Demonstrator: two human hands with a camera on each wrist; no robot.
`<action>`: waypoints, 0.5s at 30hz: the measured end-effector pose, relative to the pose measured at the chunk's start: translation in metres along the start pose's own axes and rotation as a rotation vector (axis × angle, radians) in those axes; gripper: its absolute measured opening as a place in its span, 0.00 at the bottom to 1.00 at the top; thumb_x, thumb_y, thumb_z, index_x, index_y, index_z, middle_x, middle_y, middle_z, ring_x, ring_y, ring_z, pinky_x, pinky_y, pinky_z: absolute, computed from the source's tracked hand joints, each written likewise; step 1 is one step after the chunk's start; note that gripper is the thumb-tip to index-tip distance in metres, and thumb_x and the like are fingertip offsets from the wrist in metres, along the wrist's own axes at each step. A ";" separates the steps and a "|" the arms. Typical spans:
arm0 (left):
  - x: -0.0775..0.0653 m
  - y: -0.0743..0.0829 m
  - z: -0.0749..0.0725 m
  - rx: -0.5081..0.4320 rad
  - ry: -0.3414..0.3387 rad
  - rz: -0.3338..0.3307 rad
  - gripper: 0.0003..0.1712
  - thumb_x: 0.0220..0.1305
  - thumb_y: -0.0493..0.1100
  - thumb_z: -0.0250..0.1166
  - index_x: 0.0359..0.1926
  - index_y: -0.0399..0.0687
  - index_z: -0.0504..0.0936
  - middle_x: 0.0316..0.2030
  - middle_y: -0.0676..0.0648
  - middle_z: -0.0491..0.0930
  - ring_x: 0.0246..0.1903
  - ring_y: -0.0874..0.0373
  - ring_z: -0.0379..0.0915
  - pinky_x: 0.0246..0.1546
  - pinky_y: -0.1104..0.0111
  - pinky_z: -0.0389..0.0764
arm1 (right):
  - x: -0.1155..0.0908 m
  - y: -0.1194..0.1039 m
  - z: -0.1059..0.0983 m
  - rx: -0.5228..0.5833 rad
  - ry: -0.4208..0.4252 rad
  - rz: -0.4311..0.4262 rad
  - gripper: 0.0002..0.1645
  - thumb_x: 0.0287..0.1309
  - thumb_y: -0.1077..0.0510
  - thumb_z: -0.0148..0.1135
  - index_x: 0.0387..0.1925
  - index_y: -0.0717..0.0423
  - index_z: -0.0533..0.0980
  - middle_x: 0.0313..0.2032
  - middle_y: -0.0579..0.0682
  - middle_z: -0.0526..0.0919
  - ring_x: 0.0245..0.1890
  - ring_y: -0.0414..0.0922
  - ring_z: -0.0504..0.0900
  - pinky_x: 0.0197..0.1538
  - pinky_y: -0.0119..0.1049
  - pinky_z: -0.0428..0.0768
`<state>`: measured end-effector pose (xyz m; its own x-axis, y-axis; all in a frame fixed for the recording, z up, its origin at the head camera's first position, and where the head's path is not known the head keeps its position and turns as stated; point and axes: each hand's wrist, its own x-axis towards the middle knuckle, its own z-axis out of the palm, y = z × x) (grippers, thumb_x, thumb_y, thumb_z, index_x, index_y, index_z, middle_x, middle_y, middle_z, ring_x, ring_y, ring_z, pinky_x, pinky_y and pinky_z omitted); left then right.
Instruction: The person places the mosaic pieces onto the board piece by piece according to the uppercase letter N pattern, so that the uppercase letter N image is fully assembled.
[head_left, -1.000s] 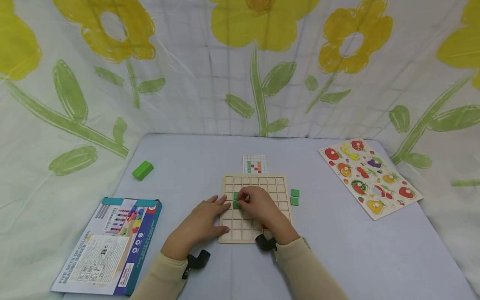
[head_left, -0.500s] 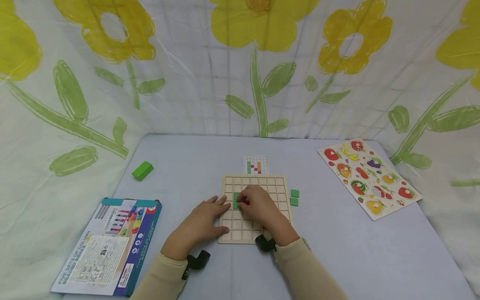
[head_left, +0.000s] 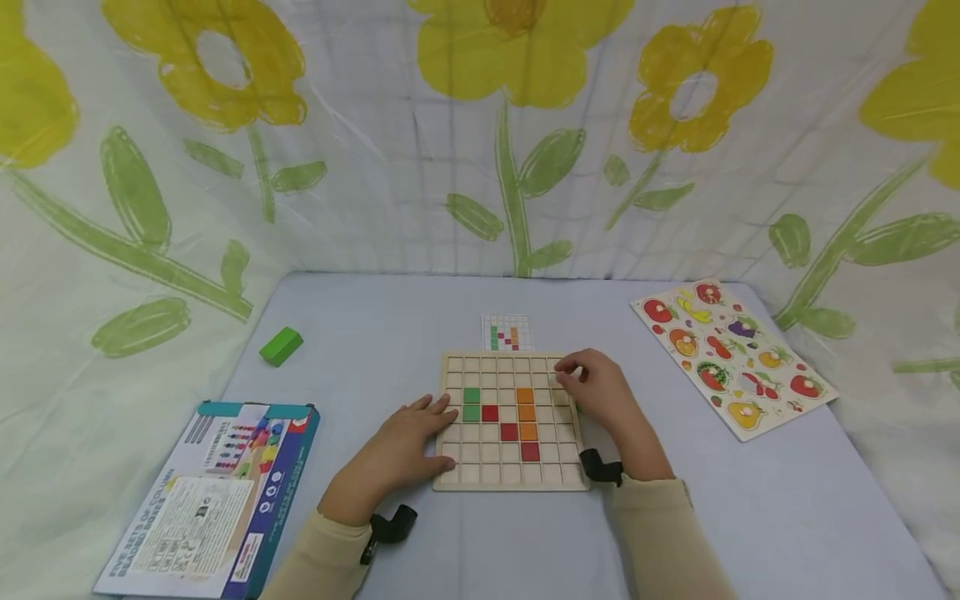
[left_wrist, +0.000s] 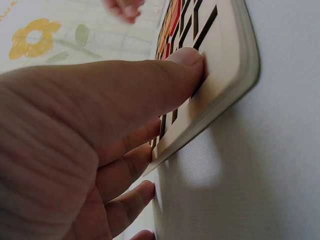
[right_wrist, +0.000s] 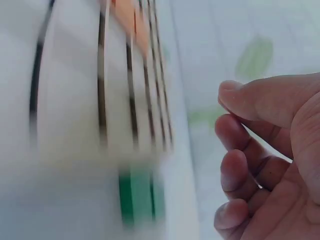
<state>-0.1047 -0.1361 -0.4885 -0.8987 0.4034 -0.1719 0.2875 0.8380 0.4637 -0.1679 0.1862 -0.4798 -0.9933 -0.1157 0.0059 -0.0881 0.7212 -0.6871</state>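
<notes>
A wooden grid board (head_left: pixel 487 474) lies on the table, with green tiles (head_left: pixel 471 413), red tiles (head_left: pixel 509 432) and orange tiles (head_left: pixel 528 413) in its cells. At the board's left edge, my left hand (head_left: pixel 393 446) rests with fingers spread; the left wrist view has its thumb (left_wrist: pixel 170 80) pressing the rim. Over the board's upper right edge hovers my right hand (head_left: pixel 596 392), fingers loosely bent, nothing between them. Beneath it, loose green tiles (right_wrist: pixel 142 197) lie beside the board, blurred in the right wrist view and mostly hidden in the head view.
Behind the board lies a small pattern card (head_left: pixel 507 332) with coloured squares. A fruit puzzle board (head_left: pixel 731 354) is at the right. To the left are a green block (head_left: pixel 281 347) and a bead-toy box (head_left: pixel 202 500).
My right hand has moved from the green tiles on the board rightward to the board's edge, uncovering the red and orange tiles. The left hand stays in place. The head view has shifted slightly.
</notes>
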 end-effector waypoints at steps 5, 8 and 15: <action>0.000 -0.002 0.001 0.003 -0.004 -0.005 0.43 0.55 0.55 0.76 0.71 0.54 0.73 0.75 0.52 0.60 0.77 0.47 0.49 0.74 0.46 0.56 | -0.003 0.039 -0.019 -0.036 -0.020 0.137 0.13 0.67 0.53 0.64 0.51 0.50 0.82 0.43 0.50 0.79 0.37 0.48 0.73 0.36 0.38 0.75; 0.000 -0.002 0.000 -0.002 -0.005 -0.009 0.43 0.55 0.55 0.77 0.70 0.54 0.73 0.75 0.52 0.60 0.77 0.47 0.49 0.74 0.46 0.56 | -0.005 0.053 -0.021 -0.047 -0.039 0.156 0.15 0.66 0.52 0.65 0.53 0.51 0.82 0.43 0.51 0.78 0.39 0.48 0.73 0.39 0.38 0.74; -0.001 -0.002 0.000 -0.016 -0.005 0.005 0.43 0.55 0.55 0.76 0.71 0.53 0.73 0.75 0.53 0.60 0.77 0.47 0.49 0.74 0.46 0.55 | -0.008 0.059 -0.019 -0.053 -0.035 0.126 0.16 0.64 0.53 0.67 0.52 0.52 0.82 0.44 0.52 0.79 0.39 0.48 0.73 0.40 0.39 0.73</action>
<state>-0.1041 -0.1378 -0.4890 -0.8957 0.4093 -0.1739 0.2866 0.8303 0.4780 -0.1666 0.2427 -0.5070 -0.9936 -0.0450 -0.1037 0.0322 0.7668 -0.6411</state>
